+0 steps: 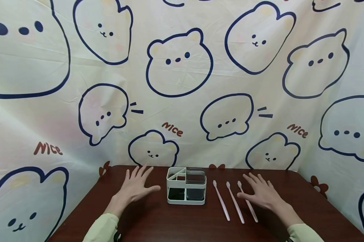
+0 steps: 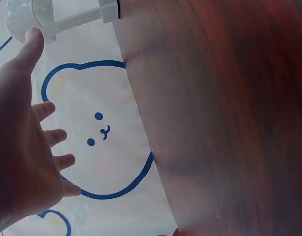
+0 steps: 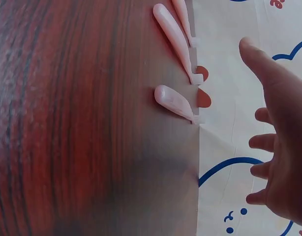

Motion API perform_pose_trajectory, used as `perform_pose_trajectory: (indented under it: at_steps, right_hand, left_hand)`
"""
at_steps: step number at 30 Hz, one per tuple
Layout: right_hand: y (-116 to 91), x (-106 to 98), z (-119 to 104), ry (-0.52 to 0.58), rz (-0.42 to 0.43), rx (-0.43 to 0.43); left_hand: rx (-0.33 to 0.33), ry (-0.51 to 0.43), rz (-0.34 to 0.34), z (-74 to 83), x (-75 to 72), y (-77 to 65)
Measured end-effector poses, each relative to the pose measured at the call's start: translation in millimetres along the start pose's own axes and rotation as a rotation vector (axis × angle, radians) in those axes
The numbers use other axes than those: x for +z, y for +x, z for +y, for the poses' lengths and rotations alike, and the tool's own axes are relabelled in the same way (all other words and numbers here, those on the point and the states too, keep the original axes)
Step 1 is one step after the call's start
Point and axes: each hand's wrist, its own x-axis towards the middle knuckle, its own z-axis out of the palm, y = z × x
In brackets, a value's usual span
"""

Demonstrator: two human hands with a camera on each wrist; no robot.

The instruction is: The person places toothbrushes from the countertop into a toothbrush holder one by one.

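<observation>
On the brown table [image 1: 157, 222]: grey-green organiser [image 1: 186, 190], three pink toothbrushes [image 1: 235, 202] just right of it. Left hand [image 1: 136, 189] and right hand [image 1: 262, 195] lie flat, fingers spread, gripping nothing; the right overlaps the nearest toothbrush.

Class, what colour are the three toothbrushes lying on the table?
Pale pink plastic toothbrushes, clearest in the head view.

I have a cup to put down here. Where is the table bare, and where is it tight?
Bare wood runs along the near edge of the table between the left hand and right hand, in front of the organizer. It is crowded at the three toothbrushes, between the organizer and the right hand.
</observation>
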Motion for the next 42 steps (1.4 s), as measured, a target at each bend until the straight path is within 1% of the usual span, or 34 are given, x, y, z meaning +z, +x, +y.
perform_pose_trajectory:
  at_steps: [4,8,11,14,18,21,24,27,31,34,42]
  right_hand:
    - [0.8,-2.1,0.2,0.027,0.016,-0.031]
    - [2.3,-4.3,-1.0,0.087,0.020,-0.034]
    - [4.6,-4.0,-1.3,0.137,0.022,-0.019]
    - [7.7,-1.7,0.2,0.195,0.011,0.010]
    - [11.2,1.9,4.0,0.291,-0.025,0.053]
    - [11.7,4.8,6.0,0.362,-0.056,0.090]
    - [10.6,7.9,7.0,0.424,-0.090,0.134]
    - [9.2,9.6,7.2,0.473,-0.123,0.158]
    - [7.5,11.7,7.6,0.499,-0.150,0.167]
    - [7.0,12.8,7.9,0.489,-0.162,0.165]
    - [4.6,15.4,14.2,0.493,-0.196,0.197]
  left_hand:
    - [0.000,-0.015,0.005,0.9,-0.2,0.6]
    - [0.007,-0.047,0.018,5.6,0.6,2.7]
    - [0.003,-0.094,0.020,10.0,1.8,5.3]
    - [-0.010,-0.169,0.010,14.6,2.4,7.5]
    - [-0.038,-0.266,-0.021,21.5,2.9,9.2]
    - [-0.046,-0.332,-0.059,26.1,4.1,9.9]
    - [-0.037,-0.408,-0.103,29.8,5.2,9.4]
    - [-0.028,-0.488,-0.136,32.3,7.4,9.5]
    - [-0.015,-0.552,-0.148,35.1,9.7,10.7]
    - [-0.007,-0.565,-0.150,37.2,9.6,12.4]
    - [0.015,-0.587,-0.164,45.6,8.9,18.7]
